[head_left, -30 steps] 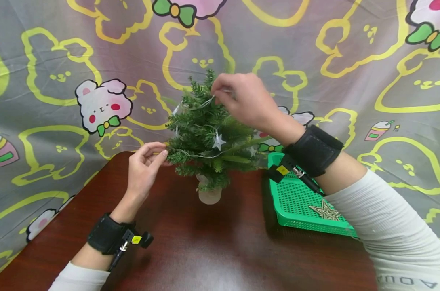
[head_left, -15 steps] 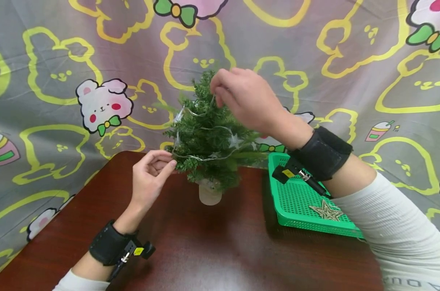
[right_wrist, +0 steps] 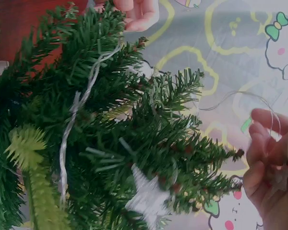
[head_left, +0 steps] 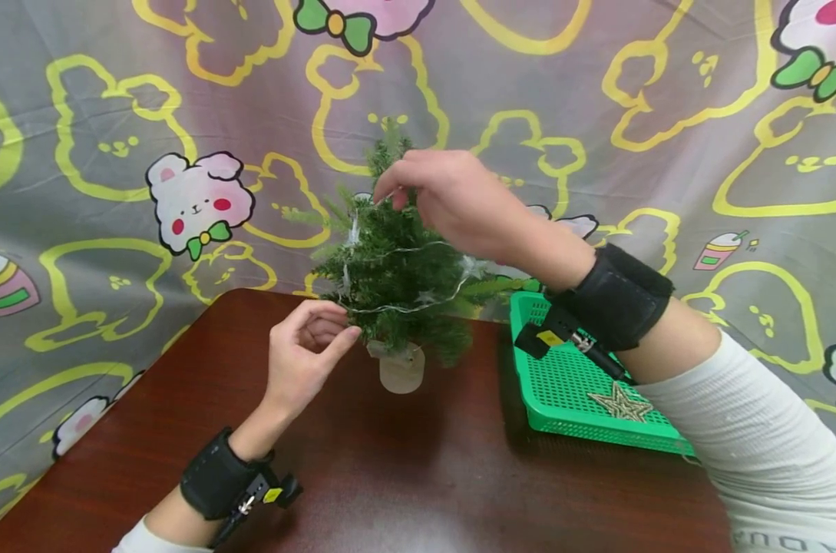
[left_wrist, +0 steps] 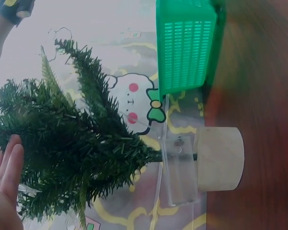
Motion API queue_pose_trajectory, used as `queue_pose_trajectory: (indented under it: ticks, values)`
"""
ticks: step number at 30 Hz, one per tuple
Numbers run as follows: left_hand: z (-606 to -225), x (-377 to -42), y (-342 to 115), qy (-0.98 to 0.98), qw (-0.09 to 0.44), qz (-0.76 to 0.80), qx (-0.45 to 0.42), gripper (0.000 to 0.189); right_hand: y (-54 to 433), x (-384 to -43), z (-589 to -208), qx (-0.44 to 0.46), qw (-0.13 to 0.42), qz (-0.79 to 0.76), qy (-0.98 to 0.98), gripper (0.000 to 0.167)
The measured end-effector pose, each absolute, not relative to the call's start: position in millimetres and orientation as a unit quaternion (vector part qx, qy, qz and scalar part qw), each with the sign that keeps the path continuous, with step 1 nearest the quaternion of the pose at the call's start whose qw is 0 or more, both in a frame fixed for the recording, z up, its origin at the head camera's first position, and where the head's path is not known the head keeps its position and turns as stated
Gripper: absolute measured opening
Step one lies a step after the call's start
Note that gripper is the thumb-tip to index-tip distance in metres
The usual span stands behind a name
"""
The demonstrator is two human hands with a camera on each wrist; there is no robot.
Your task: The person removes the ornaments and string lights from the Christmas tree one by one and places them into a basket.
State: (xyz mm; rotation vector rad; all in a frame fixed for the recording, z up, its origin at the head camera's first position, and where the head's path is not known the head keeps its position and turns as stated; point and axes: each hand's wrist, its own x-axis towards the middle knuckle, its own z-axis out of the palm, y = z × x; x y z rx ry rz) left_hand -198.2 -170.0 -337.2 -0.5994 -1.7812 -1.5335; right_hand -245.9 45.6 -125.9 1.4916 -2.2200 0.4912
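A small artificial Christmas tree [head_left: 404, 253] stands on the table with a string of star lights [head_left: 407, 309] wound round its branches. My right hand [head_left: 452, 196] is near the treetop and pinches the light string's clear wire between thumb and fingers; a star [right_wrist: 281, 178] shows in its palm. My left hand [head_left: 307, 349] is at the lower left branches, thumb and fingers apart, fingertips right at a branch tip. In the left wrist view its fingers [left_wrist: 12, 167] look nearly straight. A clear box [left_wrist: 180, 172] sits by the trunk, above the pale round base [left_wrist: 221, 158].
To the right on the brown table [head_left: 362, 476] is a green mesh basket [head_left: 573, 384], partly hidden by my right forearm. A glittery gold star [head_left: 621, 402] lies in it. A patterned curtain [head_left: 272, 100] hangs close behind the tree.
The tree has turned, its front star and wire shifting right. My left hand has moved right and slightly down with the branches; my right hand has drawn the wire slightly left across the upper tree.
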Motion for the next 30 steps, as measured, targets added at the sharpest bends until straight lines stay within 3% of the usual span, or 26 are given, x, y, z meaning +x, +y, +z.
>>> queue_pose_trajectory:
  ticks: [12, 18, 30]
  values:
    - [-342, -193, -156, -0.682, 0.379, -0.556, -0.288, 0.036, 39, -245, -123, 0.503, 0.174, 0.241, -0.811, 0.024]
    - [-341, -194, -154, -0.677, 0.401, -0.541, -0.298, 0.033, 35, -247, -123, 0.524, 0.195, 0.24, -0.794, 0.03]
    - [-333, -201, -168, -0.631, 0.522, -0.513, -0.257, 0.014, 30, -241, -122, 0.498, 0.064, 0.348, -0.792, 0.015]
